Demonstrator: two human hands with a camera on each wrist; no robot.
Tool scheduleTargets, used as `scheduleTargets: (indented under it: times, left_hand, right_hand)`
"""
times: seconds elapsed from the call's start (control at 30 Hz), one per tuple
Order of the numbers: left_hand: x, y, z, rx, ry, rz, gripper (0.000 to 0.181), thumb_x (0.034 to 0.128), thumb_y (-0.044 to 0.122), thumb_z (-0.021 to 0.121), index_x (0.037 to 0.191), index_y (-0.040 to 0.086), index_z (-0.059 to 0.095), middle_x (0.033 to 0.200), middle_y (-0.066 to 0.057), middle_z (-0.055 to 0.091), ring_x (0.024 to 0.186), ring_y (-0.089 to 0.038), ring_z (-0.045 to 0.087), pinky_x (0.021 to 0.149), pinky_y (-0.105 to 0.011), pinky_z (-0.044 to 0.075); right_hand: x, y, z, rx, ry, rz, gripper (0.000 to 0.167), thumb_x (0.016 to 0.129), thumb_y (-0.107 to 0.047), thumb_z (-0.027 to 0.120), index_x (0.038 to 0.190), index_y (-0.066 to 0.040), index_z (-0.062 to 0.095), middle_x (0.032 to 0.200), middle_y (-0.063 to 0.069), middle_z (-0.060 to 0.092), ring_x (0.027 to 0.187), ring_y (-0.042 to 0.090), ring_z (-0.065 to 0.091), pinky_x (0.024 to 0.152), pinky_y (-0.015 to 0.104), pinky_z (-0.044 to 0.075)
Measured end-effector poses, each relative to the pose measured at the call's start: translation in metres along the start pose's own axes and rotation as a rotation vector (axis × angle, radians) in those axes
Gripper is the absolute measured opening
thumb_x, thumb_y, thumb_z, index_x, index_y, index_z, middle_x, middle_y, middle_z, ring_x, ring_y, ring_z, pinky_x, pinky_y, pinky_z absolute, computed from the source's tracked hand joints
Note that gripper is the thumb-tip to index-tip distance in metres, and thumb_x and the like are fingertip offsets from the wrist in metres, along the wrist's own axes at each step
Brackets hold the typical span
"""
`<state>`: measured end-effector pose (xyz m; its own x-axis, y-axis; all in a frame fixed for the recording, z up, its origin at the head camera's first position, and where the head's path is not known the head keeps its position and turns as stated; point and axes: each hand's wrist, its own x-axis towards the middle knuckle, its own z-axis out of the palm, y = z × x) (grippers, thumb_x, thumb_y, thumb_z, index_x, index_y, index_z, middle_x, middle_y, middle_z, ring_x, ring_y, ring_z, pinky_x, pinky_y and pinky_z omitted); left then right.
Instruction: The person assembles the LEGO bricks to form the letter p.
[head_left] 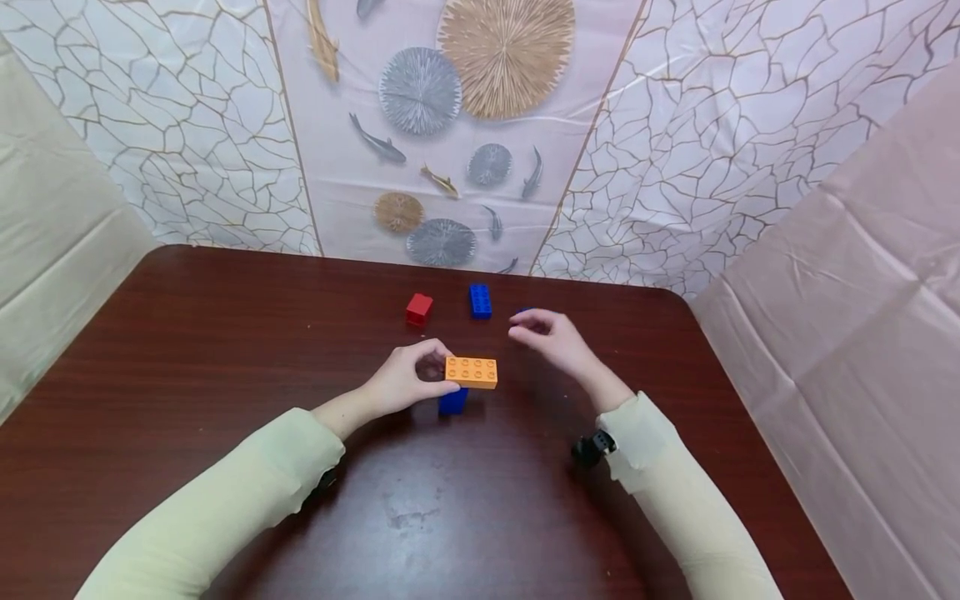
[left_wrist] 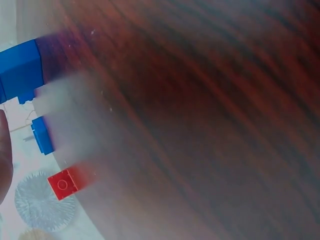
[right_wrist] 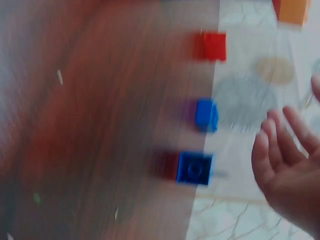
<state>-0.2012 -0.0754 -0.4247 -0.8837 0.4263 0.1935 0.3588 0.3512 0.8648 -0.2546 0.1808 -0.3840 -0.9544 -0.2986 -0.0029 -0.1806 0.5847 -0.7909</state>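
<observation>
Evidently, the left hand's fingers pinch the orange brick by one end above the lower blue brick; the right hand, fingers loosely bent, holds nothing. Pressure on the free end could tilt the orange brick. Any joint beneath is hidden; the right hand mostly screens the hollow blue brick from the head view.

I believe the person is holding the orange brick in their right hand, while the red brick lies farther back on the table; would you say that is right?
Not quite: the head view shows the orange brick held in the left hand, not the right hand. The red brick does lie farther back on the table.
</observation>
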Motion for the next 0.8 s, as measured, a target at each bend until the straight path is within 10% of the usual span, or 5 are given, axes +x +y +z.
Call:
scheduleTargets:
  times: [0.3, 0.8]
  left_hand:
    - [-0.001, 0.001, 0.000, 0.004, -0.002, -0.010, 0.031, 0.0771, 0.019, 0.077, 0.101, 0.011, 0.059, 0.100, -0.007, 0.067, 0.085, -0.015, 0.061, 0.077, -0.027, 0.054]
    - [-0.001, 0.001, 0.000, -0.016, -0.010, -0.032, 0.031, 0.0774, 0.019, 0.077, 0.102, 0.011, 0.059, 0.102, -0.008, 0.067, 0.087, -0.017, 0.061, 0.080, -0.032, 0.055]
  right_hand:
    - [0.031, 0.024, -0.009, -0.145, 0.193, 0.201, 0.045, 0.088, -0.034, 0.064, 0.120, -0.004, 0.056, 0.118, 0.018, 0.059, 0.106, 0.030, 0.054, 0.090, 0.041, 0.048]
    - [0.047, 0.040, 0.010, -0.285, 0.120, 0.304, 0.061, 0.087, -0.031, 0.066, 0.133, 0.002, 0.043, 0.133, 0.023, 0.050, 0.114, 0.035, 0.052, 0.100, 0.046, 0.044]
